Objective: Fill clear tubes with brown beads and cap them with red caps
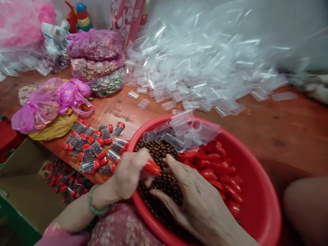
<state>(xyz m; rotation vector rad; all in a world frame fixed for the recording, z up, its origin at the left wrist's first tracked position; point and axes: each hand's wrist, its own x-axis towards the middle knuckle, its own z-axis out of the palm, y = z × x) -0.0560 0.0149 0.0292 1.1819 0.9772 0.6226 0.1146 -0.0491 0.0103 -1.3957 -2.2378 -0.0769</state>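
Observation:
My left hand (130,174), with a green bead bracelet at the wrist, is closed around a shiny red plastic cap (152,167) over the left side of a red basin (266,208). Whether a clear tube is joined to that cap is hidden by the fingers and blur. My right hand (192,198) reaches over the small round brown balls (159,150) in the basin, thumb and fingers apart, with nothing visible between them. Red plastic pieces (225,177) lie heaped in the basin's right part. Clear plastic tubes (179,131) rest at its far side.
A large pile of clear tubes (200,68) covers the table's back. Ball-filled tubes with red caps (96,148) lie left of the basin; more fill a cardboard box (20,181) below. Tied pink bags (43,106) and stacked bags of small packets (96,65) stand at left.

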